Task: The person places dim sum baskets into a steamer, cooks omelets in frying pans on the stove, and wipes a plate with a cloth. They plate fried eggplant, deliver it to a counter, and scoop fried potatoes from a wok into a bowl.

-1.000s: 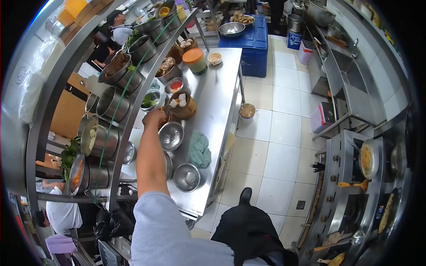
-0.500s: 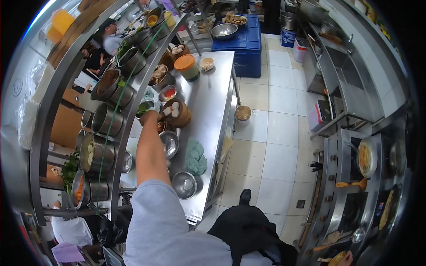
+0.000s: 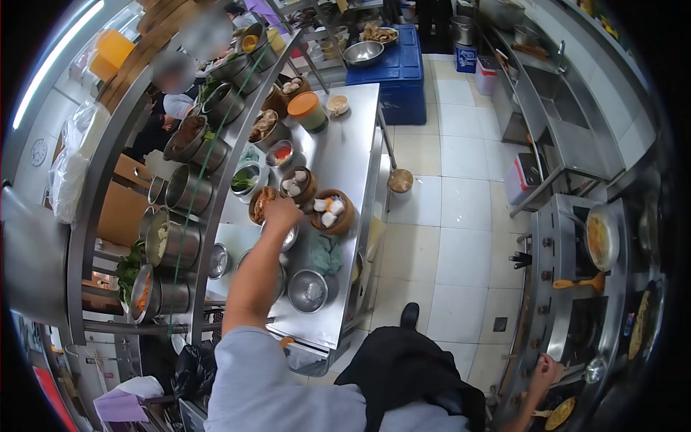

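My left hand (image 3: 283, 214) reaches over the steel table, its fingers bent down at the rim of a bamboo steamer of reddish-brown food (image 3: 263, 204). What those fingers grip is hidden. Right beside it stands a bamboo steamer with white buns (image 3: 331, 212) and a bit of orange. Behind that is a smaller steamer of pale dumplings (image 3: 295, 184). A steel bowl (image 3: 308, 291) and a crumpled green cloth (image 3: 325, 253) lie nearer me. At the stove, my right hand (image 3: 547, 371) is curled closed above a small pan of yellow food (image 3: 560, 414), near a ladle (image 3: 595, 370).
A steel shelf with several pots (image 3: 188, 193) runs along the left. An orange-lidded tub (image 3: 307, 111) stands at the table's back. Beyond is a blue cooler (image 3: 392, 101). On the stove sit a frying pan (image 3: 599, 237) and a wooden spoon (image 3: 579, 282). Other people are behind the shelf.
My left hand has moved right and nearer me. The steamer of white buns now stands farther right, beside the green cloth. My right hand has risen away from the small pan.
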Motion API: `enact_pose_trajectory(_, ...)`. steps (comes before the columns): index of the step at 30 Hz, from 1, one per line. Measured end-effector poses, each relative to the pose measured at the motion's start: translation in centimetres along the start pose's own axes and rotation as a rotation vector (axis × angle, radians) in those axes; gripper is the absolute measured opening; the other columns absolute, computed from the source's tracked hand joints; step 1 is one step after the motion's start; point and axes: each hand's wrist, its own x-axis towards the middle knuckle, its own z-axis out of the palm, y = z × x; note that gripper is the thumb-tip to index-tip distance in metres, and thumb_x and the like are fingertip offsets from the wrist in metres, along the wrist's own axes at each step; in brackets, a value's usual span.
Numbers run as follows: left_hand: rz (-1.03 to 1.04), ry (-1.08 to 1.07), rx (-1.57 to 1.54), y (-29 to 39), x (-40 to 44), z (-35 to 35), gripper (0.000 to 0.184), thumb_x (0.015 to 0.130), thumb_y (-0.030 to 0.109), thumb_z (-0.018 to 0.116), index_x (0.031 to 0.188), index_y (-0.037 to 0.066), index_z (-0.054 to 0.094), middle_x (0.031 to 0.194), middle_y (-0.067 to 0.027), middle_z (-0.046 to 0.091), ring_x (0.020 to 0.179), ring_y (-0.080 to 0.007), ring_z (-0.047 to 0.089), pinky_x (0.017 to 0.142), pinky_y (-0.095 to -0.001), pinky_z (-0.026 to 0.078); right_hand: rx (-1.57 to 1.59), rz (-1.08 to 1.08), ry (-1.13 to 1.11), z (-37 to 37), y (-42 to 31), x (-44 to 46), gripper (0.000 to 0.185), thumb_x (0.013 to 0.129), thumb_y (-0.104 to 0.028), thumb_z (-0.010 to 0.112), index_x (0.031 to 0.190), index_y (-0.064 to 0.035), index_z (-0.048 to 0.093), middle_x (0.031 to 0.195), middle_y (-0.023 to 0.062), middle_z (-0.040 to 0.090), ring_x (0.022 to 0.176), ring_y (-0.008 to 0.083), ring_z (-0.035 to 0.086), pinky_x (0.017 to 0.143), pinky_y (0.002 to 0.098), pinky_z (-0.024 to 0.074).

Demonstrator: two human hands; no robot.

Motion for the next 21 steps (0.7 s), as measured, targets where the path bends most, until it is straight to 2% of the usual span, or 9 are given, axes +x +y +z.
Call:
enact_pose_trajectory(1, -0.005, -0.067, -0.023, 0.3, 0.4, 1.1, 0.042, 0.081, 0.037, 0.066, 0.104, 0.002, 0.072, 0.106, -0.0180, 0.071, 0.102, -0.0317, 0.069, 0.083, -0.0406, 0.054, 0.020, -0.025, -0.067, 1.0, -0.9, 0.3, 0.017, 0.094, -0.013, 0.059, 0.104, -0.0007, 0.066, 0.095, 0.0070, 0.058, 0.078, 0.0172, 0.053, 0.071, 0.0298, 0.0448)
enact_pose_trajectory(4, -0.042, -0.066, -0.053, 0.2, 1.8, 5.1, 0.042, 0.083, 0.038, 0.063, 0.105, 0.003, 0.072, 0.106, -0.0186, 0.071, 0.102, -0.0319, 0.069, 0.085, -0.0415, 0.054, 0.016, -0.102, -0.134, 3.4, -2.2, 0.8, 0.017, 0.091, -0.013, 0.061, 0.102, -0.0020, 0.067, 0.086, 0.0040, 0.055, 0.072, 0.0140, 0.049, 0.067, 0.0285, 0.0420)
enact_pose_trajectory(7, -0.140, -0.134, -0.172, -1.3, -0.1, 2.1, 0.044, 0.087, 0.040, 0.059, 0.107, 0.004, 0.071, 0.110, -0.0203, 0.070, 0.105, -0.0335, 0.067, 0.088, -0.0434, 0.052, -0.043, -0.096, -0.245, 4.1, -2.7, 1.1, 0.015, 0.088, -0.008, 0.060, 0.100, -0.0006, 0.066, 0.093, 0.0077, 0.056, 0.079, 0.0189, 0.055, 0.070, 0.0288, 0.0443)
enact_pose_trajectory(10, -0.355, 0.003, -0.314, -6.4, -1.5, -1.0, 0.049, 0.089, 0.045, 0.057, 0.111, 0.003, 0.069, 0.117, -0.0197, 0.067, 0.110, -0.0351, 0.064, 0.091, -0.0464, 0.050, -0.038, -0.115, -0.234, 4.6, -2.8, 0.3, 0.013, 0.087, -0.006, 0.061, 0.098, -0.0010, 0.066, 0.090, 0.0076, 0.055, 0.078, 0.0184, 0.054, 0.068, 0.0282, 0.0435)
enact_pose_trajectory(11, -0.417, -0.015, -0.272, -8.1, -1.6, -2.1, 0.046, 0.090, 0.042, 0.057, 0.111, 0.003, 0.069, 0.117, -0.0189, 0.067, 0.109, -0.0362, 0.064, 0.090, -0.0469, 0.050, -0.042, -0.122, -0.243, 4.9, -2.7, 0.1, 0.013, 0.087, -0.006, 0.061, 0.098, -0.0010, 0.066, 0.090, 0.0076, 0.055, 0.078, 0.0184, 0.054, 0.068, 0.0282, 0.0435)
enact_pose_trajectory(12, -0.536, 0.026, -0.350, -12.6, 1.1, 2.2, 0.053, 0.087, 0.049, 0.061, 0.112, 0.003, 0.069, 0.111, -0.0193, 0.070, 0.106, -0.0366, 0.066, 0.092, -0.0462, 0.050, -0.094, -0.114, -0.280, 5.2, -2.9, 0.0, 0.013, 0.086, -0.006, 0.061, 0.098, -0.0010, 0.066, 0.089, 0.0075, 0.055, 0.077, 0.0184, 0.054, 0.068, 0.0281, 0.0434)
enact_pose_trajectory(15, -0.743, 0.022, -0.375, -17.6, 3.8, 7.2, 0.055, 0.087, 0.046, 0.065, 0.123, 0.004, 0.063, 0.125, -0.0205, 0.064, 0.117, -0.0366, 0.061, 0.097, -0.0475, 0.048, -0.110, -0.101, -0.363, 7.3, -3.6, 0.2, 0.013, 0.086, -0.006, 0.061, 0.098, -0.0012, 0.066, 0.088, 0.0077, 0.056, 0.076, 0.0188, 0.053, 0.068, 0.0292, 0.0430)
enact_pose_trajectory(18, -0.748, -0.043, -0.355, -20.1, 6.1, 10.7, 0.058, 0.086, 0.045, 0.067, 0.126, 0.004, 0.060, 0.131, -0.0202, 0.060, 0.123, -0.0354, 0.057, 0.100, -0.0477, 0.047, -0.131, -0.080, -0.432, 8.4, -7.3, 0.9, 0.014, 0.085, -0.006, 0.062, 0.098, -0.0012, 0.066, 0.088, 0.0083, 0.057, 0.075, 0.0198, 0.053, 0.068, 0.0308, 0.0428)
enact_pose_trajectory(21, -0.754, -0.031, -0.283, -20.2, 7.2, 11.2, 0.059, 0.085, 0.045, 0.068, 0.126, 0.004, 0.060, 0.125, -0.0194, 0.064, 0.116, -0.0345, 0.062, 0.095, -0.0462, 0.050, -0.190, -0.102, -0.468, 9.1, -9.3, 2.0, 0.015, 0.085, -0.004, 0.062, 0.099, -0.0008, 0.066, 0.088, 0.0089, 0.056, 0.075, 0.0203, 0.053, 0.069, 0.0313, 0.0432)
